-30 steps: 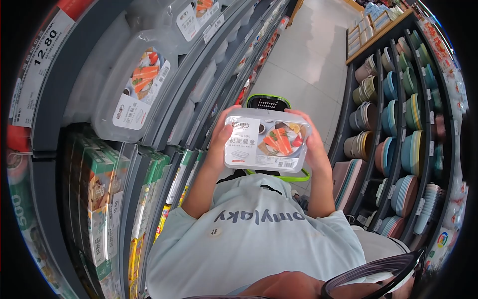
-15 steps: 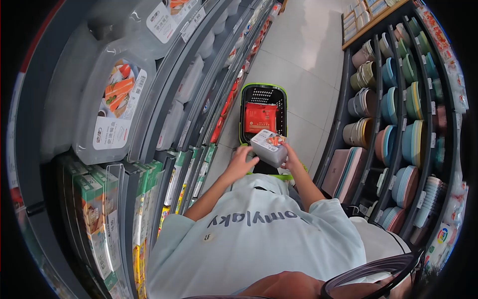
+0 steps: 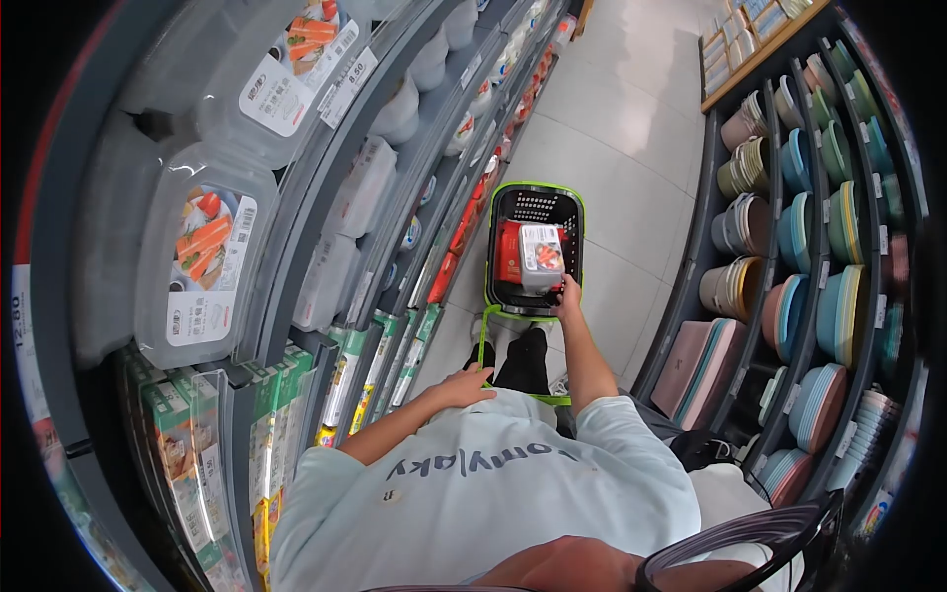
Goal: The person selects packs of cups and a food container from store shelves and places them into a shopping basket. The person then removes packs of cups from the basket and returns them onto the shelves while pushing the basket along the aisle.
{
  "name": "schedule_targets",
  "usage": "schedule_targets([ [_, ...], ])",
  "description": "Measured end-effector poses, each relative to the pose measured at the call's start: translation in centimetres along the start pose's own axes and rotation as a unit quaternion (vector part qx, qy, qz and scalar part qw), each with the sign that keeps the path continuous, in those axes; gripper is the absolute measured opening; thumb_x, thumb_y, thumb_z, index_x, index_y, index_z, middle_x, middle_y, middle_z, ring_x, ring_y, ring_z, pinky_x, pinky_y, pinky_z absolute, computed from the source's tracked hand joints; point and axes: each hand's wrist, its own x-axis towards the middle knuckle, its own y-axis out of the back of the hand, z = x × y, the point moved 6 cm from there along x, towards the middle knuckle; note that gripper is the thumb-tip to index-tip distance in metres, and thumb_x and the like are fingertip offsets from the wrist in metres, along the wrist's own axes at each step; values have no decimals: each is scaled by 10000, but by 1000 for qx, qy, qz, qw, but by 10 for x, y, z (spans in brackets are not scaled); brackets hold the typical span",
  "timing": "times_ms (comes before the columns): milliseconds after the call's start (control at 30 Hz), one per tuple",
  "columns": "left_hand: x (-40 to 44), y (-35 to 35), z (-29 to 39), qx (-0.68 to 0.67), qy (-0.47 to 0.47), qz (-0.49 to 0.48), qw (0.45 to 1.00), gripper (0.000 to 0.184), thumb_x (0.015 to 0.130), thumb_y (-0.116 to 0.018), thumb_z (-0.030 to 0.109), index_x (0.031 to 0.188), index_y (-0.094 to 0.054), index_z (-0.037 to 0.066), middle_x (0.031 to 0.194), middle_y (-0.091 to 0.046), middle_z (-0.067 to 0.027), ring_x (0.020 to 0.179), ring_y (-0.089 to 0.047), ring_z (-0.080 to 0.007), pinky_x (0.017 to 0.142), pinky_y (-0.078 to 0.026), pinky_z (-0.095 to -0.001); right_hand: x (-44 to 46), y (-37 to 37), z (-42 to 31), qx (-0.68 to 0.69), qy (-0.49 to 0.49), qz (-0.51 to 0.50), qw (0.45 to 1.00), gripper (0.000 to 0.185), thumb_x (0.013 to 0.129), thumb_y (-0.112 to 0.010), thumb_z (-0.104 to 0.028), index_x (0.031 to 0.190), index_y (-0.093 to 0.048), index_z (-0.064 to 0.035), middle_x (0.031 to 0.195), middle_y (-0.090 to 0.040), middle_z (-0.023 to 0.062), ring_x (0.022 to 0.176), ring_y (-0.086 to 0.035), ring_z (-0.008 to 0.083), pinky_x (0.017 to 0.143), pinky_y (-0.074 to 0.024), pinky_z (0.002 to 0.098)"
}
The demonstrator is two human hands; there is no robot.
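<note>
My right hand (image 3: 569,298) grips the near right corner of a clear plastic food container (image 3: 541,279) with a printed label. The container is inside the black shopping basket (image 3: 504,294) with the green rim, over a red packet (image 3: 509,253). My left hand (image 3: 468,386) holds nothing and rests at the front of my shirt, fingers extended, close to the basket's green handle (image 3: 482,340). Whether it touches the handle I cannot tell.
On the left, shelves carry more plastic food containers (image 3: 203,261) and boxed goods (image 3: 182,454). Stacked colored tubs (image 3: 732,286) and basins (image 3: 841,306) fill the shelves on the right. A tiled aisle floor (image 3: 617,148) runs ahead between them.
The container has gone from between my hands, above the basket's near end, down into the basket, guided by my right hand. My left hand has drawn back toward my body.
</note>
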Motion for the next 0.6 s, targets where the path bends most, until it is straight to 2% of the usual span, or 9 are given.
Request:
schedule_targets([
  [67, 3, -1, -2, 2, -7, -8, 1000, 784, 902, -591, 483, 1490, -336, 30, 1472, -359, -280, 1309, -432, -454, 1085, -374, -461, -6, -11, -18, -92, 112, -86, 986, 461, 801, -674, -322, 1212, -590, -129, 1191, -588, 109, 1187, -487, 312, 951, -270, 741],
  [100, 7, 1, -2, -1, -17, -2, 1000, 781, 904, -590, 483, 1486, -341, 26, 1469, -364, -279, 1311, -434, -445, 1087, -372, -459, -12, -12, -18, -122, 141, -73, 980, 375, 782, -682, -268, 1098, -605, -83, 1050, -604, 100, 1016, -550, 283, 916, -377, 634],
  [133, 10, 4, 1, -4, -30, 3, 1000, 778, 905, -589, 484, 1482, -346, 22, 1467, -368, -278, 1313, -436, -436, 1088, -370, -458, 6, -8, -9, -126, 215, -94, 964, 394, 766, -697, -243, 1098, -618, -46, 979, -639, 95, 886, -599, 270, 835, -475, 457],
  [200, 16, 8, 4, 2, -40, 2, 999, 775, 904, -589, 483, 1476, -352, 16, 1468, -370, -276, 1317, -434, -431, 1093, -366, -454, 6, 6, 5, -323, 272, -42, 905, 403, 764, -703, -225, 1083, -631, 11, 929, -681, 126, 821, -641, 272, 780, -510, 358],
  [267, 24, 9, 5, 6, -51, 1, 999, 773, 904, -589, 482, 1471, -357, 11, 1469, -372, -274, 1321, -433, -426, 1098, -363, -450, -44, 13, 9, -437, 309, -35, 844, 419, 769, -717, -269, 1040, -636, 39, 989, -688, 217, 925, -665, 325, 835, -513, 411],
  [333, 34, 9, 2, 13, -73, 22, 997, 768, 905, -587, 483, 1457, -371, -4, 1454, -405, -270, 1325, -433, -420, 1106, -357, -443, -59, 30, 30, -509, 318, -53, 798, 467, 766, -723, -309, 1071, -640, 34, 1000, -686, 237, 977, -667, 364, 848, -522, 424],
  [467, 65, -1, -22, 14, -66, 26, 997, 762, 904, -586, 497, 1440, -400, -12, 1414, -461, -270, 1326, -436, -413, 1113, -351, -428, -134, 54, 42, -576, 262, -182, 753, 578, 837, -713, -436, 1179, -623, 21, 1076, -682, 217, 1016, -660, 319, 885, -519, 405],
  [533, 100, -21, -52, 20, -94, -4, 995, 743, 895, -568, 539, 1413, -464, 16, 1404, -459, -288, 1283, -471, -424, 1076, -389, -460, -181, 56, 37, -612, 237, -236, 717, 591, 860, -690, -469, 1191, -623, 16, 1081, -680, 218, 1036, -653, 313, 880, -521, 406],
  [600, 122, -27, -70, 22, -120, -25, 992, 730, 890, -565, 565, 1361, -518, 9, 1364, -492, -290, 1267, -485, -420, 1069, -396, -458, -194, 70, 38, -635, 243, -244, 692, 606, 854, -682, -497, 1196, -630, 0, 1084, -681, 207, 1034, -652, 322, 890, -512, 414],
])
